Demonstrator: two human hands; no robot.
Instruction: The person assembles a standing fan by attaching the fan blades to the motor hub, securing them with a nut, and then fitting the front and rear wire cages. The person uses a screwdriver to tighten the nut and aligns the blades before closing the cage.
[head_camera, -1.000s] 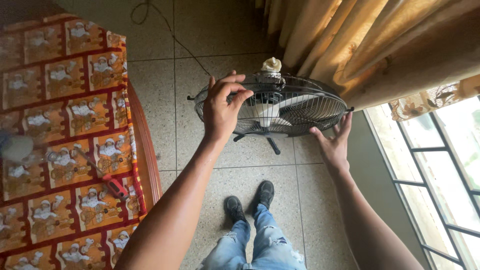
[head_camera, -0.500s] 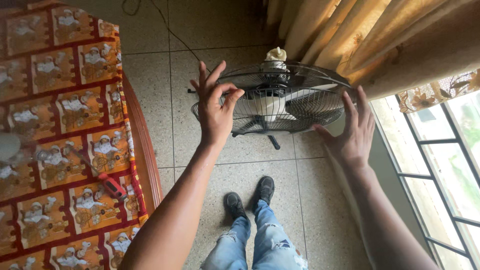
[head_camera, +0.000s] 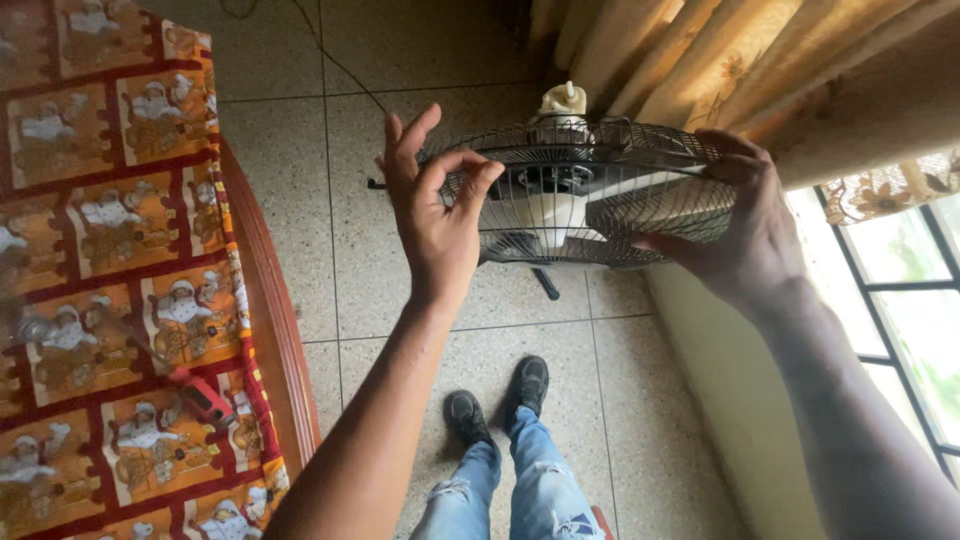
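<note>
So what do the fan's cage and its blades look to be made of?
Fan cage: thin dark wire ribs, see-through, so probably metal with a dark coating. Blades: smooth pale sheets with a slight sheen, plastic or painted metal; the look leaves that open. The right hand grips the rim; the left hand pinches it.

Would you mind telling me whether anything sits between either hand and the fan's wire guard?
Nothing visible does. The left hand pinches at the wire guard on its left rim, and the right hand grips the right rim directly.
</note>
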